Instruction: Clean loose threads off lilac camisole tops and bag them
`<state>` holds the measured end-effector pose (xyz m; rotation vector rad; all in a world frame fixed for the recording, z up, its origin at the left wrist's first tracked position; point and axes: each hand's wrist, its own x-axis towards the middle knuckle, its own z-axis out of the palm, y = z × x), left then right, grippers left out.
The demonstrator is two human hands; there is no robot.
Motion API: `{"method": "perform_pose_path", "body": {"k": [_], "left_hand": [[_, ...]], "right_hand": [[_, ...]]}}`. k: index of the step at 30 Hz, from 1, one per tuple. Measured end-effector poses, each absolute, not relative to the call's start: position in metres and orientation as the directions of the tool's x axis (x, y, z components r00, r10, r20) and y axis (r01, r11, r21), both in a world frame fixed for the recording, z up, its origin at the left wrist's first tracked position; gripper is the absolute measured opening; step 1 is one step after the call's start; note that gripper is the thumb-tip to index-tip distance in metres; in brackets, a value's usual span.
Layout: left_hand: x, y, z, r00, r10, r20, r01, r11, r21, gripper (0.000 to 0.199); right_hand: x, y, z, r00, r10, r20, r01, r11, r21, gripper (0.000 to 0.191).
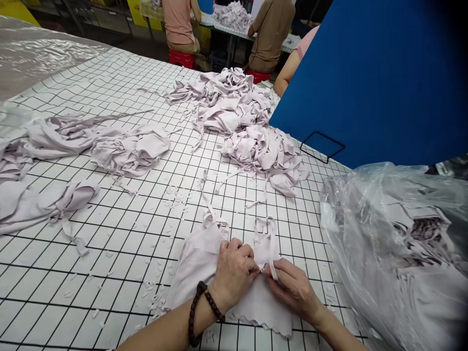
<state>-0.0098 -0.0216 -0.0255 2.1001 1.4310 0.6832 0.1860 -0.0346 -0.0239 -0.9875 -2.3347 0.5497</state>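
A pale lilac garment (197,265) with thin straps and a wavy hem lies on the grid-patterned table (120,273) in front of me. My left hand (237,273), with a dark beaded bracelet on its wrist, rests over the garment's upper middle, its fingers pinched on the fabric edge. Close beside it on the right, my right hand (292,287) pinches the same edge near a strap. The fingertips nearly meet, and what lies exactly between them is too small to make out. Both straps extend above the garment.
Heaps of similar garments (234,107) lie farther back, with more at the left (131,148). Small white scraps (157,300) dot the table. A clear plastic bag (365,234) of garments sits at the right, below a blue board (380,83). Several people sit beyond the table.
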Motion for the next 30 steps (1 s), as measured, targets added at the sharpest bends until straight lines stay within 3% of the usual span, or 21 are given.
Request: {"method": "perform_pose_path", "body": {"k": [5, 10, 14, 21, 28, 30], "left_hand": [[-0.010, -0.021, -0.025, 0.336, 0.936, 0.101, 0.683, -0.317, 0.658, 0.010], [-0.013, -0.019, -0.023, 0.343, 0.938, 0.055, 0.678, -0.288, 0.676, 0.011], [-0.014, -0.019, -0.021, 0.338, 0.940, 0.047, 0.673, -0.276, 0.686, 0.006], [-0.012, -0.020, -0.024, 0.361, 0.929, 0.075, 0.677, -0.317, 0.664, 0.015], [-0.010, -0.020, -0.026, 0.371, 0.923, 0.103, 0.656, -0.339, 0.674, 0.018], [-0.010, -0.020, -0.025, 0.378, 0.920, 0.102, 0.651, -0.342, 0.678, 0.019]], "right_hand": [[0.186, -0.029, -0.016, -0.632, 0.722, 0.281, 0.553, 0.675, -0.489, 0.024], [0.183, -0.029, -0.004, -0.737, 0.634, 0.233, 0.563, 0.767, -0.308, 0.021], [0.179, -0.028, 0.001, -0.724, 0.663, 0.191, 0.591, 0.738, -0.325, 0.018], [0.176, -0.024, -0.003, -0.680, 0.711, 0.179, 0.625, 0.690, -0.365, 0.017], [0.174, -0.033, -0.009, -0.725, 0.665, 0.180, 0.646, 0.747, -0.158, 0.020], [0.173, -0.038, -0.013, -0.698, 0.677, 0.233, 0.657, 0.735, -0.168, 0.023]]}}
